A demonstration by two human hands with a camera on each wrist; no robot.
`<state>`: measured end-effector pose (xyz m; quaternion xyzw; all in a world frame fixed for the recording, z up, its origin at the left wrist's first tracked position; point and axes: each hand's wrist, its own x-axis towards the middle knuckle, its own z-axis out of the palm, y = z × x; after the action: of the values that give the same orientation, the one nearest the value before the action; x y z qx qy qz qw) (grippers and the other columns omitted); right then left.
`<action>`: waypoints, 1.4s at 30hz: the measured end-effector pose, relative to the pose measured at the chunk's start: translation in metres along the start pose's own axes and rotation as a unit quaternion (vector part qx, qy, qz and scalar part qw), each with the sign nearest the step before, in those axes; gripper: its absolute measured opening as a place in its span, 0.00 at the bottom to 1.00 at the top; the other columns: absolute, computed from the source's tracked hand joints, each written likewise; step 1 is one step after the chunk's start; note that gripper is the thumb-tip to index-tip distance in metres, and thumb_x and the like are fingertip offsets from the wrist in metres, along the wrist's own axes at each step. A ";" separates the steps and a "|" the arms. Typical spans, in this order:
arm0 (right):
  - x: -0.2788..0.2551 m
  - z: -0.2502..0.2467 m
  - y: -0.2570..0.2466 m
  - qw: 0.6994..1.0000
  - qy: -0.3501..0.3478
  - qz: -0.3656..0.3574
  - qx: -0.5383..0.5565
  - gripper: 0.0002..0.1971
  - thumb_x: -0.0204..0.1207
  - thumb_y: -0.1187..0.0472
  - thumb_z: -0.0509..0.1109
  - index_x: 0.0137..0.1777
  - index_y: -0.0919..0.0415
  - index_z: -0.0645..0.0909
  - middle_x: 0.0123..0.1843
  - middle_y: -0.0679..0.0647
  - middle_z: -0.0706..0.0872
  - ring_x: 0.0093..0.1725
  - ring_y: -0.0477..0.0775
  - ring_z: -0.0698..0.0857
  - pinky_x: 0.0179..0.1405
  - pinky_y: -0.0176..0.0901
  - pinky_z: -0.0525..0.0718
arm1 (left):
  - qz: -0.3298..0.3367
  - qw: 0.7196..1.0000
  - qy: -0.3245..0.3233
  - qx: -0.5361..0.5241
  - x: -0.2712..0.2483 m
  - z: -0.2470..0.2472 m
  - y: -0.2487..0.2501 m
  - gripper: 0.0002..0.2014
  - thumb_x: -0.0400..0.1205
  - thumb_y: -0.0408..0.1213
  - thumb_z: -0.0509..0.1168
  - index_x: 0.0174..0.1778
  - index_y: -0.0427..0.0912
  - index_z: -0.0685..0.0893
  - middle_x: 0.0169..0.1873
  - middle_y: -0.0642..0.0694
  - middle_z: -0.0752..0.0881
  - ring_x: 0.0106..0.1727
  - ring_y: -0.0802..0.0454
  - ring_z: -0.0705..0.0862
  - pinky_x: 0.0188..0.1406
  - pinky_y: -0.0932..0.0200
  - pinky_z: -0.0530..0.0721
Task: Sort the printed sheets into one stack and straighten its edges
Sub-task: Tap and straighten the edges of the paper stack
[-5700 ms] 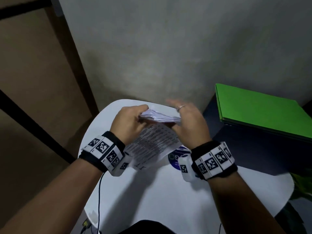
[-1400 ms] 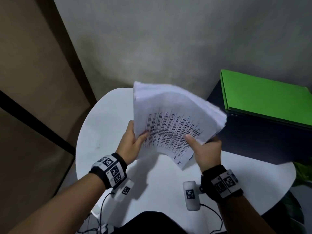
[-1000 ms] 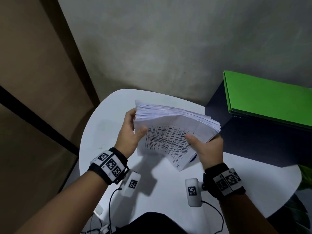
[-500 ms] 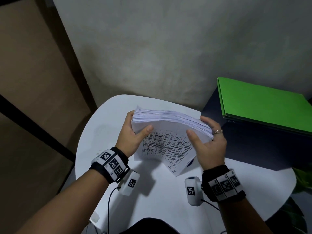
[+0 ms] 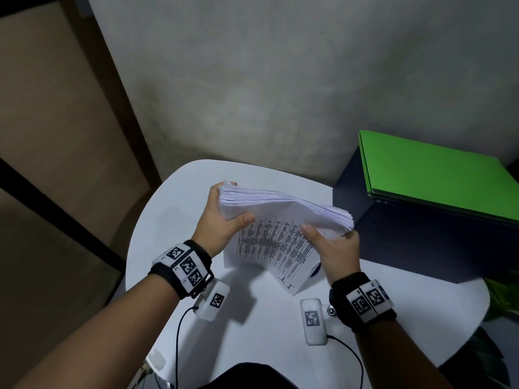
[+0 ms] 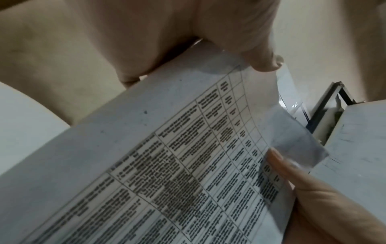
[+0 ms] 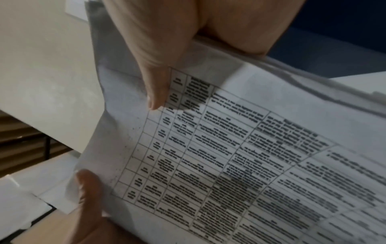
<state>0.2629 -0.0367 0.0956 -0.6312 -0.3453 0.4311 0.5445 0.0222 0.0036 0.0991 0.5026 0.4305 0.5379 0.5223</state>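
A thick stack of printed sheets [image 5: 283,220] stands on edge over the round white table [image 5: 252,332], its near face a printed table of text [image 6: 188,173] [image 7: 229,156]. My left hand [image 5: 222,220] grips the stack's left end, thumb on the near face and fingers behind. On the right end, my right hand [image 5: 334,248] holds it the same way, thumb [image 7: 158,85] lying on the print. The top edges look slightly fanned. One near sheet hangs lower, toward the table.
A green folder [image 5: 432,178] lies on a dark blue cabinet [image 5: 421,242] to the right of the table. A grey wall stands close behind. A blue round mark [image 5: 316,272] on the table shows under the sheets. Green leaves [image 5: 502,293] sit at the right edge.
The stack was fanned out and raised 1.4 s ago; it has since dropped and closed into a tighter block. The right fingers, over the top edge half a second ago, are back behind it.
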 end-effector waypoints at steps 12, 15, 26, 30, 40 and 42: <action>-0.014 -0.003 -0.015 0.994 -0.076 -0.079 0.019 0.25 0.59 0.66 0.86 0.58 0.63 0.86 0.51 0.56 0.94 0.53 0.57 0.93 0.59 0.58 0.89 | -0.016 0.999 0.025 -0.024 -0.012 0.010 0.009 0.57 0.65 0.77 0.67 0.79 0.35 0.69 0.70 0.39 0.83 0.72 0.47 0.82 0.71 0.49 0.80; -0.014 -0.004 -0.010 0.993 -0.078 -0.083 0.020 0.21 0.62 0.69 0.85 0.56 0.61 0.87 0.51 0.57 0.94 0.54 0.60 0.92 0.58 0.58 0.89 | -0.013 0.998 0.027 -0.049 -0.015 0.013 0.020 0.55 0.68 0.78 0.61 0.77 0.34 0.73 0.68 0.38 0.85 0.71 0.42 0.83 0.68 0.46 0.82; -0.014 -0.002 -0.005 0.995 -0.053 -0.078 0.010 0.22 0.60 0.63 0.87 0.55 0.58 0.87 0.51 0.55 0.94 0.54 0.56 0.93 0.60 0.62 0.88 | -0.050 0.986 0.068 -0.144 -0.011 0.020 0.037 0.46 0.75 0.70 0.65 0.81 0.40 0.71 0.70 0.49 0.84 0.71 0.56 0.83 0.73 0.53 0.78; -0.010 0.002 -0.001 0.998 -0.024 -0.059 0.006 0.20 0.60 0.57 0.88 0.51 0.58 0.88 0.48 0.55 0.94 0.52 0.56 0.93 0.61 0.62 0.88 | -0.003 0.993 0.080 -0.084 -0.011 0.013 0.043 0.54 0.66 0.82 0.59 0.83 0.52 0.65 0.79 0.47 0.74 0.79 0.50 0.74 0.82 0.38 0.66; -0.008 0.018 -0.044 0.975 -0.075 -0.189 -0.085 0.11 0.67 0.69 0.84 0.47 0.58 0.89 0.41 0.49 0.94 0.44 0.48 0.92 0.52 0.51 0.90 | 0.204 0.784 -0.071 0.582 -0.003 0.041 0.109 0.45 0.72 0.71 0.64 0.84 0.57 0.60 0.81 0.56 0.68 0.87 0.47 0.55 0.82 0.26 0.48; -0.007 0.025 -0.058 0.936 -0.098 -0.291 -0.174 0.09 0.69 0.70 0.82 0.47 0.60 0.89 0.39 0.54 0.92 0.40 0.55 0.90 0.44 0.53 0.90 | 0.182 0.743 -0.079 0.639 -0.001 0.045 0.100 0.28 0.77 0.58 0.68 0.73 0.56 0.72 0.69 0.52 0.82 0.79 0.45 0.72 0.82 0.29 0.54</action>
<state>0.2393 -0.0238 0.1526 -0.5425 -0.6351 0.2464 0.4915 0.0540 -0.0087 0.2037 0.8280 0.5311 0.1796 0.0033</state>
